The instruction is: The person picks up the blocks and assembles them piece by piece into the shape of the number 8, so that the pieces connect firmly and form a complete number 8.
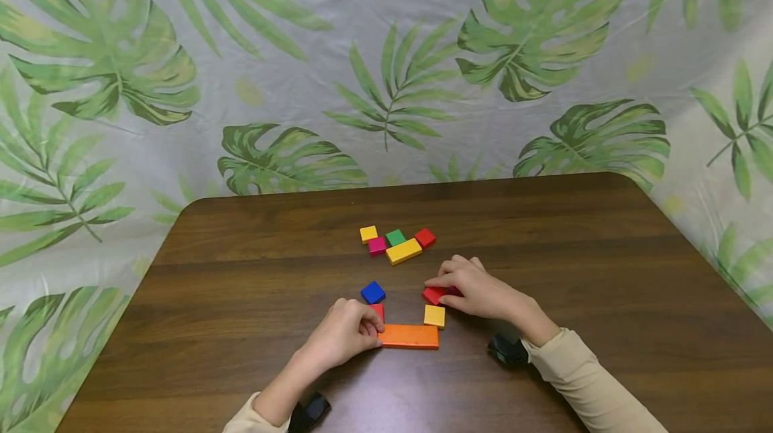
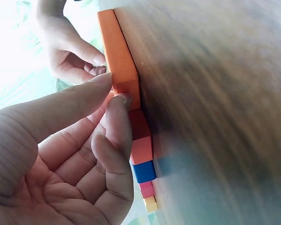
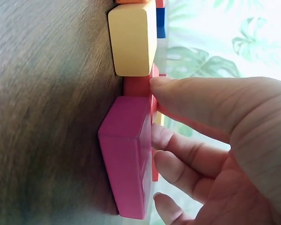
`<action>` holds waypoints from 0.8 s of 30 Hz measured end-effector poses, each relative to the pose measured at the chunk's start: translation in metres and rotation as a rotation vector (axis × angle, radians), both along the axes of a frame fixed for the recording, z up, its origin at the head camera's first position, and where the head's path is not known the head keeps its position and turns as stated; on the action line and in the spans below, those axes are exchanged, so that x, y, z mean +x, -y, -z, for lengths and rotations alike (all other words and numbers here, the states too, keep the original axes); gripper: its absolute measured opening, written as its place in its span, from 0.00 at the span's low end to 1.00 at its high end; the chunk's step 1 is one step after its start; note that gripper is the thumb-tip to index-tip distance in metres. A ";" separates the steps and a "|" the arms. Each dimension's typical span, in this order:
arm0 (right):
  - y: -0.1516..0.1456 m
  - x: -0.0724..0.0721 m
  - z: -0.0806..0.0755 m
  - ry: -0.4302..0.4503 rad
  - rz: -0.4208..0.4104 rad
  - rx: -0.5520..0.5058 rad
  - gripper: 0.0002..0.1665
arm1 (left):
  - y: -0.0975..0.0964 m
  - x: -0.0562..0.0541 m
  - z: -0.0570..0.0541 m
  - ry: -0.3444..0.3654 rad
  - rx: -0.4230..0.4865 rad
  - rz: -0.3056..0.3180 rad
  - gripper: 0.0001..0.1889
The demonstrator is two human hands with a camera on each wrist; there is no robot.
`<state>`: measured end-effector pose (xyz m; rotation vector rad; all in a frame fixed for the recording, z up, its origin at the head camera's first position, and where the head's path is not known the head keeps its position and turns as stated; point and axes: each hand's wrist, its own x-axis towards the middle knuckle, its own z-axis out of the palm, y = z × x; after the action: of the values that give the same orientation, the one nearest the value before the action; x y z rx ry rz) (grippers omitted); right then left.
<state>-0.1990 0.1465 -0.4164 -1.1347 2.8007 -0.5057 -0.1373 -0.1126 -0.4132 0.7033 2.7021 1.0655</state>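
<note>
My left hand (image 1: 345, 331) pinches the left end of a long orange block (image 1: 409, 336), thumb at its near corner and curled fingers beside it. Partly behind those fingers is a red square block (image 1: 377, 312); a blue block (image 1: 373, 293) lies turned just beyond it. A pale yellow block (image 1: 434, 316) sits behind the orange block's right end. Above that, my right hand (image 1: 480, 287) holds another red block (image 1: 433, 295) between thumb and forefinger. A magenta block (image 3: 126, 159) rests on the table beside this red one, mostly covered by the right hand in the head view.
Farther back lies a group of blocks: a small yellow one (image 1: 368, 234), a magenta one (image 1: 377, 246), a green one (image 1: 395, 237), a red one (image 1: 425, 238) and a longer yellow one (image 1: 403, 252). The brown wooden table (image 1: 241, 258) meets a leaf-patterned cloth (image 1: 392, 84) behind it.
</note>
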 end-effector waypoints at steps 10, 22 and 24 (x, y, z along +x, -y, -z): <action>-0.005 0.002 -0.001 -0.045 0.008 -0.049 0.21 | -0.001 0.000 0.002 0.016 0.014 0.004 0.05; -0.013 0.028 0.006 -0.062 -0.044 -0.195 0.15 | 0.000 -0.001 0.001 0.028 0.001 -0.007 0.05; -0.012 0.032 0.007 -0.057 -0.043 -0.209 0.15 | 0.000 -0.001 0.000 0.028 -0.002 -0.010 0.05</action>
<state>-0.1674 0.1580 -0.4239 -1.2625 2.8172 -0.7901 -0.1386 -0.1125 -0.4136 0.6692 2.6855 1.0666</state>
